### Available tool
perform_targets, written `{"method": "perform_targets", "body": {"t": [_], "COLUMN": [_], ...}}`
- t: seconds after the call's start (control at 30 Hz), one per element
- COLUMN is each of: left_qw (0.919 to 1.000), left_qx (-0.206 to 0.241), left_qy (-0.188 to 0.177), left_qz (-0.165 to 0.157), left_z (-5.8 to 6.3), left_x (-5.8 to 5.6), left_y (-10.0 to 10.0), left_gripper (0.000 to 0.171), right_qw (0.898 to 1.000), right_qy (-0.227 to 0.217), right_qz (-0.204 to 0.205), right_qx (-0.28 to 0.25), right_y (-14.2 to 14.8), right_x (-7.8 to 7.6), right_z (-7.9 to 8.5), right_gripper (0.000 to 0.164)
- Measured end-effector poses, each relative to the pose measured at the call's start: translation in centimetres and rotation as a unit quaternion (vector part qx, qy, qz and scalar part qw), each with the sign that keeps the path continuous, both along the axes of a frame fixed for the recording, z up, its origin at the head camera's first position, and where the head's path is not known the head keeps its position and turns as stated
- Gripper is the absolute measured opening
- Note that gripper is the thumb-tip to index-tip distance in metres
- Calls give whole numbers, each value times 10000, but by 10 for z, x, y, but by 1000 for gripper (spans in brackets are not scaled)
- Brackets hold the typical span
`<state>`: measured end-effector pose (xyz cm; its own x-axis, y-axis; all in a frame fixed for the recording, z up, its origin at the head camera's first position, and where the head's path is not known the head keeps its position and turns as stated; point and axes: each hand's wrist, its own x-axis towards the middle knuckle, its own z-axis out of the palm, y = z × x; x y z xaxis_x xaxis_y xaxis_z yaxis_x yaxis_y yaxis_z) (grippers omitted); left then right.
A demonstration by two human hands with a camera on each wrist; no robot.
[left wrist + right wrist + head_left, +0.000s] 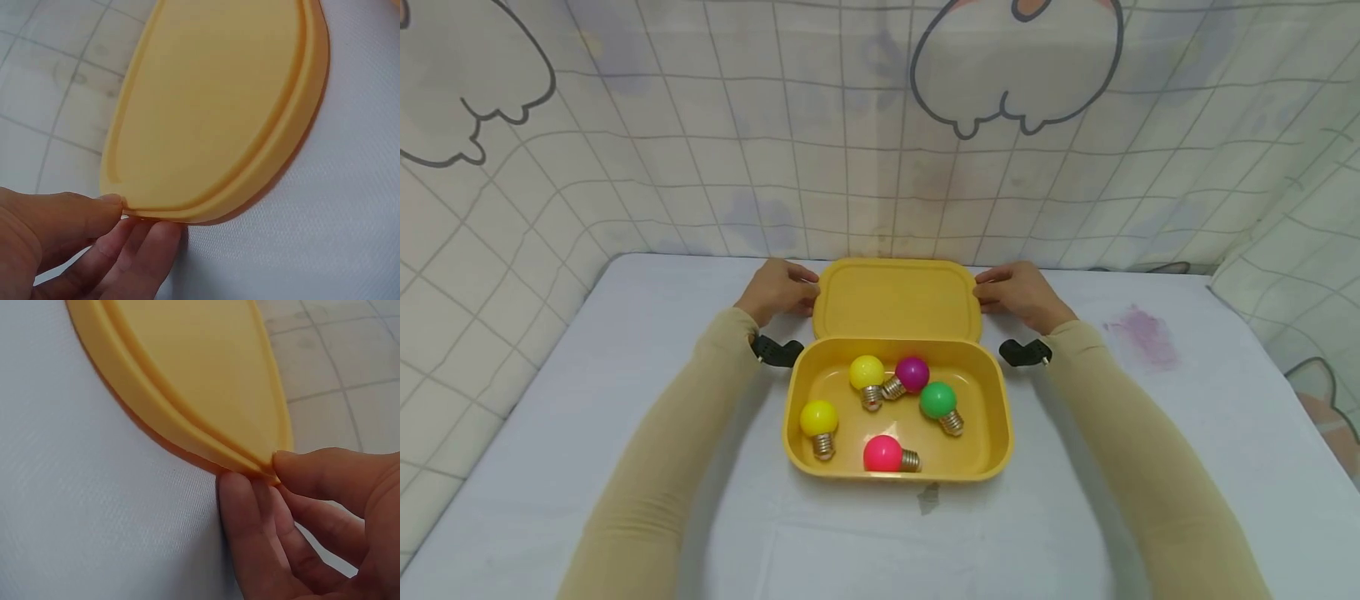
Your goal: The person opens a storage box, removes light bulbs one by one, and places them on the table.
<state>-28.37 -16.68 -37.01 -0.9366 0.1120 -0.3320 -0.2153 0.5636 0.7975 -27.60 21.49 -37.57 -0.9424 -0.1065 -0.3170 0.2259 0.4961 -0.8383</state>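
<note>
A yellow plastic lid (897, 298) lies behind the matching yellow box (992, 454), both on the white table. My left hand (780, 290) pinches the lid's left edge; in the left wrist view the thumb sits on top and fingertips (164, 237) lie beneath the rim. At the opposite end my right hand (1021, 293) pinches the lid the same way, its thumb (312, 476) over the rim. Inside the box are several round bulbs with metal screw bases: two yellow bulbs (818, 417), a purple bulb (913, 374), a green bulb (938, 400) and a pink bulb (882, 454).
A white cloth covers the table (700, 533). Behind it hangs a grid-patterned curtain (865, 167) with cartoon outlines. Black wrist cameras (777, 351) flank the box. A pink stain (1146, 336) marks the cloth at right, and a small grey patch (928, 497) shows in front of the box.
</note>
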Motion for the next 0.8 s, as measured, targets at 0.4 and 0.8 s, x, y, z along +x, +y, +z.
{"method": "perform_targets", "body": {"t": [0.4, 0.8], "left_qw": [9998, 9941], "left_qx": [133, 897], "left_qy": [-105, -363], "left_qz": [141, 495], "left_z": [7, 16], "left_x": [5, 14], "left_y": [1, -13], "left_gripper": [48, 59], "right_qw": [9994, 9991], "right_qy": [-307, -273], "right_qz": [135, 176], "right_qx": [71, 282], "right_y": [-7, -5], "right_x": [-1, 12], "right_z": [8, 17], "right_gripper": [64, 83]}}
